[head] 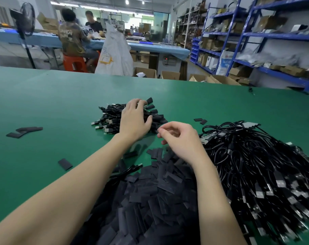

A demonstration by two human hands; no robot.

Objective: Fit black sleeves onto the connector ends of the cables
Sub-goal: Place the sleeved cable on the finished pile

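Left hand [135,119] spread palm-down on sleeved cables [114,119]; right hand [181,138] loosely curled, empty, above loose sleeves [150,195]

Overhead ceiling lights [127,2] are illuminating the scene brightly and evenly. The green table [44,103] is showing soft, faint shadows and a dull sheen. Wide-angle distortion is bending the blue shelving [256,34] at the right edge. Motion blur is smearing the shelf contents and the frame's lower corners.
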